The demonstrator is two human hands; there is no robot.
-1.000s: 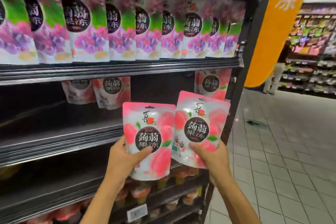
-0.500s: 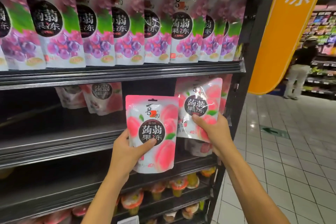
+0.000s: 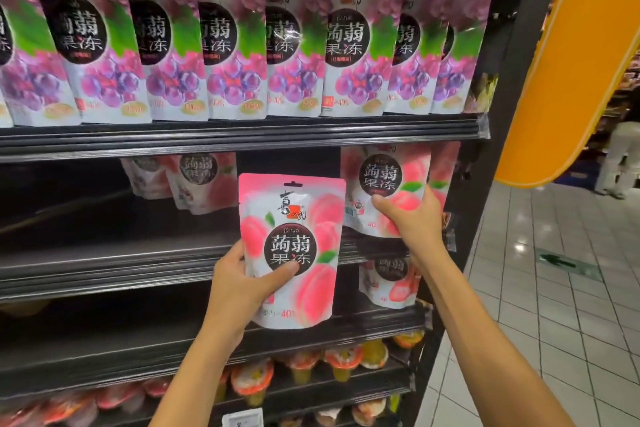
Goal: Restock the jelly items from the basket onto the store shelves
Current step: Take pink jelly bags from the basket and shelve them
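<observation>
Jelly pouches [image 3: 294, 218] partly hidden by left hand [image 3: 239, 284], right hand [image 3: 412, 218].

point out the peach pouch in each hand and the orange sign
lower peach pouch [image 3: 287, 248] in left hand [image 3: 239, 288]: head view, black round label
upper peach pouch [image 3: 380, 174] in right hand [image 3: 412, 218]: head view, black round label
orange sign [image 3: 554, 62]: head view, plain orange face
</observation>
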